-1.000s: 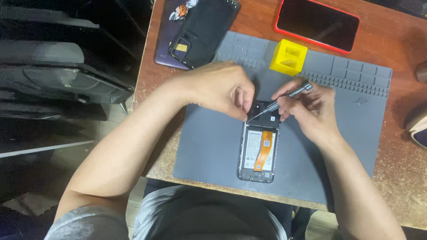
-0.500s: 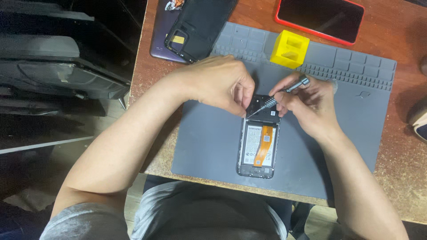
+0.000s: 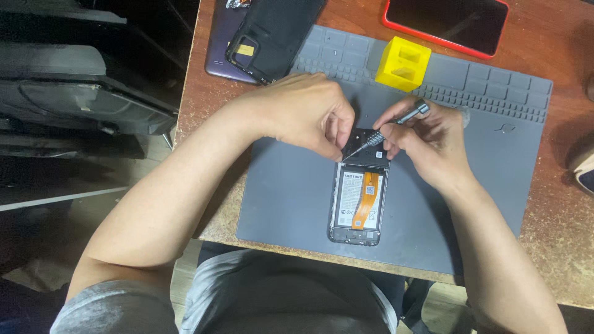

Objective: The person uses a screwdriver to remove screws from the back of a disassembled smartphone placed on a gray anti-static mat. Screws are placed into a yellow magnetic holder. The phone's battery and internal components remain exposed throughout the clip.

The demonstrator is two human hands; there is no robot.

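Working spot: a grey mat (image 3: 278,204) on a brown wooden table (image 3: 557,204), with the person seated at its near edge.
Phone: an opened phone (image 3: 359,198) lies flat on the mat, back cover off, its long side running away from the person; an orange ribbon cable (image 3: 365,198) runs down the middle of its inside.
Phone and hands: both hands meet over the far end of the phone, while its near end lies bare, close to the person's body.
Left hand: the left hand (image 3: 303,111) comes in from the left, fingers curled tight and pinched together at the phone's top left corner; whether they grip a small part or only press on the frame I cannot tell.
Right hand: the right hand (image 3: 427,139) comes in from the right, closed around a thin metal screwdriver (image 3: 383,131).
Screwdriver: it slants down to the left, its tip at the phone's top edge, just beside the left fingertips.
Yellow block: a yellow block (image 3: 403,64) stands on the mat beyond the hands.
Back cover: a black back cover (image 3: 272,31) lies at the far left, partly over a purple one (image 3: 218,52).
Red phone: a red-edged phone (image 3: 448,21) lies screen up, beyond the mat.
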